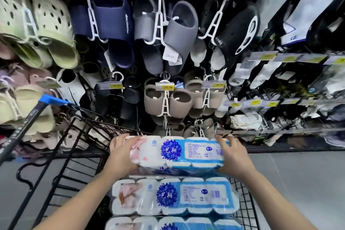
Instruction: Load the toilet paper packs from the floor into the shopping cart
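Lowest pack [173, 225], blue-flowered wrap, top pack [175, 152] between left hand [121, 153], right hand [232, 157]

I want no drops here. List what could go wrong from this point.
1. The blue-and-white plastic-wrapped toilet paper pack is gripped only at its ends by the left hand and right hand; the slick wrap could slip.
2. Set atop the identical pack lying in the black wire shopping cart, it may slide off.

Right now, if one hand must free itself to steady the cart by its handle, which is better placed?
Probably left. The left hand grips the pack end nearest the cart handle; the right hand grips the far end, across the pack.
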A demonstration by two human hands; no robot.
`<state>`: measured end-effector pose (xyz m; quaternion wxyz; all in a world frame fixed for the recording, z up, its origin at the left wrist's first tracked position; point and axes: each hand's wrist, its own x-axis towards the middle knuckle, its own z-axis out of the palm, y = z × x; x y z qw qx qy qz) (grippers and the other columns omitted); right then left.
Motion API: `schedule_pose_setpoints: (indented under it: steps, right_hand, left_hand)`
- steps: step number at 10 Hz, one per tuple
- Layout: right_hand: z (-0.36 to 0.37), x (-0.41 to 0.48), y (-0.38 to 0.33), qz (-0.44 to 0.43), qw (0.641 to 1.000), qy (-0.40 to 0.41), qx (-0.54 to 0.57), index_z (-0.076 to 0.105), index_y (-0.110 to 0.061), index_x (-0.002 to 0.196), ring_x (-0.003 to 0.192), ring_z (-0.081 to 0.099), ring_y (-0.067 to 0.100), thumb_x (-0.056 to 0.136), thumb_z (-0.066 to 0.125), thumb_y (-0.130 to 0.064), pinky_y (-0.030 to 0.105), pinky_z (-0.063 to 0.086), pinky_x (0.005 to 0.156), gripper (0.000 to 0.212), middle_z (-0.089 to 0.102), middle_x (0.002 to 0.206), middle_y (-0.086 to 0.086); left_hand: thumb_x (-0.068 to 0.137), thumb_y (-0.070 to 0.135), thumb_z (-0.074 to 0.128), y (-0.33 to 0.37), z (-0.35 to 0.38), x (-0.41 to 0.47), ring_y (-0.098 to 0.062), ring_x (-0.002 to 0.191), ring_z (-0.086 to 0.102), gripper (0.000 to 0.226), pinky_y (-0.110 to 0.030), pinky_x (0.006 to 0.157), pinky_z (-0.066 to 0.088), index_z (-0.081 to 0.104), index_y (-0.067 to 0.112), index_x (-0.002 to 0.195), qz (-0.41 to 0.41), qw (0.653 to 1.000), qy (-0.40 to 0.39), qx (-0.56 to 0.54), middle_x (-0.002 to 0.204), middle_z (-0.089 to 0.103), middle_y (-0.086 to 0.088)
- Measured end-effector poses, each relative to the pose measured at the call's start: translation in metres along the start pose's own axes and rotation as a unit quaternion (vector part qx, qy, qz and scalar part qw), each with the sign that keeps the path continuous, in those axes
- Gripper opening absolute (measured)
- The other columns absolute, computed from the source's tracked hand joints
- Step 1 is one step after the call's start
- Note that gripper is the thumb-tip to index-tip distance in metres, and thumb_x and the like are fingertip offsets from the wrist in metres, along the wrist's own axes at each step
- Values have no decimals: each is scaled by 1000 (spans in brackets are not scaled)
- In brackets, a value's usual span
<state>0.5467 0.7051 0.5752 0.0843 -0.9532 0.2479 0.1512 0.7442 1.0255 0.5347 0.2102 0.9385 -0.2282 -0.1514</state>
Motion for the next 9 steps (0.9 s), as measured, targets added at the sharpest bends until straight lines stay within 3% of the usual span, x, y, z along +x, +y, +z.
schedule_pose_setpoints:
  steps: [1,3,4,5,6,7,8,9]
  right_hand:
    - [16,8,-2,0,1000,-30,-6,-2,-30,162,145,29,33,63,81,-70,42,30,118,135,24,156,17]
    - [46,19,-10,12,998,-59,-2,1,-31,162,148,25,36,64,80,-72,46,28,120,133,20,160,15]
    - [55,21,-13,17,997,-81,7,4,-27,163,151,23,35,75,77,-63,48,29,122,120,15,166,12]
    - [65,21,-14,7,996,-84,9,0,-25,164,157,10,32,87,71,-56,44,25,123,110,3,171,8]
    - [69,21,-13,6,996,-83,22,4,-28,164,158,5,32,88,70,-55,44,18,125,104,-2,172,6]
    - [65,21,-10,1,995,-80,53,15,-28,162,156,13,31,85,72,-54,42,19,124,100,8,170,6]
    - [53,22,-8,-6,997,-34,74,25,-27,160,150,27,27,89,70,-44,38,27,121,86,26,165,3]
    - [35,30,-10,-29,990,62,127,41,-22,152,140,41,28,90,71,-34,37,35,113,70,44,154,2]
  left_hand:
    - [55,33,89,-9,17,1,-29,143,14,108,-37,120,16,39,36,151,-24,999,-23,12,155,23,-3]
    - [54,32,95,-29,45,3,-35,148,6,119,-50,122,27,31,37,154,-53,997,-59,13,158,18,1]
    - [67,22,89,-34,55,1,-33,150,9,105,-46,120,32,33,38,154,-60,995,-74,5,158,20,4]
    - [78,4,76,-45,62,-1,-22,145,29,89,-38,117,39,40,39,151,-42,994,-99,-28,149,31,7]
    - [79,13,78,-60,63,1,-21,143,36,82,-42,116,40,45,38,149,-31,992,-121,-10,146,38,7]
    - [80,18,80,-63,60,5,-22,136,44,71,-38,116,38,49,41,141,-38,990,-128,-35,136,43,6]
    - [87,22,74,-50,44,9,-23,136,42,64,-37,114,38,48,34,144,-43,992,-108,-45,140,41,4]
    - [90,28,73,-31,25,20,-22,139,42,66,-35,116,35,45,21,149,-2,997,-60,-43,146,42,2]
